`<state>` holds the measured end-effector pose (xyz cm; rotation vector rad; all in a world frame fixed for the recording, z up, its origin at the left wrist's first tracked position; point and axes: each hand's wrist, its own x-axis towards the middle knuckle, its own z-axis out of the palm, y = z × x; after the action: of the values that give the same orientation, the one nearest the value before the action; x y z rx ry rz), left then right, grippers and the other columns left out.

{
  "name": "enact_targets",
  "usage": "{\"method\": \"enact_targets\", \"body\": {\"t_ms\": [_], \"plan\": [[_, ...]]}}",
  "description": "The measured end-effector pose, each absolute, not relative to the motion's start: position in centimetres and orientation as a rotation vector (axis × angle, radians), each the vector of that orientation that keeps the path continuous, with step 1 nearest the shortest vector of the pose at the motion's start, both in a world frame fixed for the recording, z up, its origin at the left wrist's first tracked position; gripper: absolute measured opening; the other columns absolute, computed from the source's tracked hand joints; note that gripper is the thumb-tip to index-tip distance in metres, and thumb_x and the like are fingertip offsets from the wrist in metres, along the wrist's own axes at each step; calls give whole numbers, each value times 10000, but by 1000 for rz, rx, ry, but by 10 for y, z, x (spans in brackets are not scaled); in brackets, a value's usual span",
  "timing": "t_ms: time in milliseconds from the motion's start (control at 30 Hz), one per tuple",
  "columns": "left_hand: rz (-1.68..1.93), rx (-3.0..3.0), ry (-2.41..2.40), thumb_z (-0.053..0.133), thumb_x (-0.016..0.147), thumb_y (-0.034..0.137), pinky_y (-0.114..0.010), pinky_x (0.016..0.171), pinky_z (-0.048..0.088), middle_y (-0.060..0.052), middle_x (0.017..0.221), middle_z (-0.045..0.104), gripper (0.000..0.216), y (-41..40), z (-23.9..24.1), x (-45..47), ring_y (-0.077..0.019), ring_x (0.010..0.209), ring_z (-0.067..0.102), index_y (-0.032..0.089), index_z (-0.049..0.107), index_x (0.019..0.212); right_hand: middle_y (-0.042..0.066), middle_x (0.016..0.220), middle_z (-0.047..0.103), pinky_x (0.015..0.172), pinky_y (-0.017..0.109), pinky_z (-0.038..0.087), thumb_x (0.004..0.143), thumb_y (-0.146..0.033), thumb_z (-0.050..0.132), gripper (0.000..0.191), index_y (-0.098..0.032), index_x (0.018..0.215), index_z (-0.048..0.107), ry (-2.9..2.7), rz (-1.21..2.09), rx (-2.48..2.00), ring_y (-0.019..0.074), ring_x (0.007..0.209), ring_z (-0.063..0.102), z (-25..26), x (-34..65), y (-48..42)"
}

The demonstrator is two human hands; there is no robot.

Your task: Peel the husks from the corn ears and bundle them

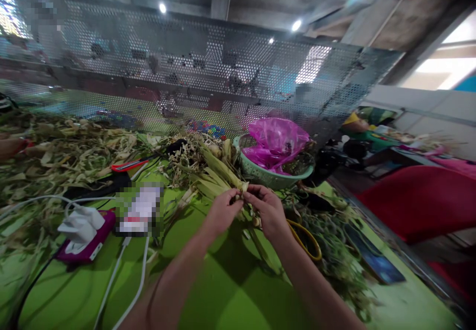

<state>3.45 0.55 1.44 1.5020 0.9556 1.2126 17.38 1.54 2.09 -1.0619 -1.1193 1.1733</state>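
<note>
Both my hands meet over a green table [230, 290], pinching the same bundle of long green and yellow leaf strips [219, 174]. My left hand [223, 212] is closed on the near end of the strips. My right hand [268, 211] grips them from the other side, fingers curled and touching the left fingertips. The strips fan out away from me toward a teal basket [260, 174] holding a pink plastic bag [277, 141]. A yellow loop [308, 243] lies just beyond my right wrist.
Dry husks and leaves [63, 156] cover the table's left and back. A white charger [81, 225] sits on a magenta block with white cables; a red-handled tool [128, 165] lies behind. A perforated metal screen [193, 72] walls the back. A dark tablet [374, 260] lies right.
</note>
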Motion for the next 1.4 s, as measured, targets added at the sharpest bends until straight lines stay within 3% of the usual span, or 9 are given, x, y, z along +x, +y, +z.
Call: {"method": "enact_targets", "body": {"t_ms": [233,367,500,667,867,1000,1167,1400], "plan": [[1217,1373,859,559,784,226,-264,727,400,-14,791,595,104,5,17,36,-144,748,505,158,617,838,-17,745,593,410,185,271,593,-295,828,364,-187,834,578,-1040,1135,-997,71,521,446,21,173,16],[1150,1090,810,615,742,278,-238,580,335,17,667,508,131,5,14,40,-99,589,424,171,599,815,-40,724,569,441,182,323,587,-242,814,367,-208,819,532,-996,1062,-918,79,540,472,19,172,17],[1101,843,755,669,691,303,-221,489,233,39,616,434,190,3,12,42,-62,501,342,173,557,775,-32,730,594,514,210,407,626,-259,792,336,-216,884,581,-1052,1037,-915,105,586,532,20,173,16],[1120,835,822,679,672,280,-215,471,205,47,592,422,185,6,12,39,-52,485,319,168,541,724,16,787,641,655,275,473,747,-281,728,102,-210,814,699,-1472,795,-976,157,717,593,28,180,12],[1174,1242,990,587,739,188,-242,583,318,33,638,496,29,14,4,35,-101,603,414,164,572,740,55,949,623,788,302,488,852,-225,621,125,-245,885,740,-1981,455,-905,180,895,610,39,190,12],[1151,1470,1073,578,766,170,-260,664,362,15,700,560,20,13,4,35,-134,703,483,160,595,762,60,920,620,783,316,490,867,-230,595,130,-236,888,723,-2108,317,-970,191,885,612,39,193,14],[1271,1340,1016,678,730,213,-252,721,405,2,813,570,214,12,1,36,-129,762,517,171,554,899,43,839,616,744,312,484,815,-191,618,54,-208,783,657,-2034,297,-1029,193,824,607,37,192,14],[1224,1168,910,800,630,317,-245,709,407,12,783,549,389,12,4,35,-113,745,510,172,519,858,29,780,599,686,293,458,752,-130,565,86,-206,712,564,-1985,316,-1069,180,747,573,38,191,16]]}}
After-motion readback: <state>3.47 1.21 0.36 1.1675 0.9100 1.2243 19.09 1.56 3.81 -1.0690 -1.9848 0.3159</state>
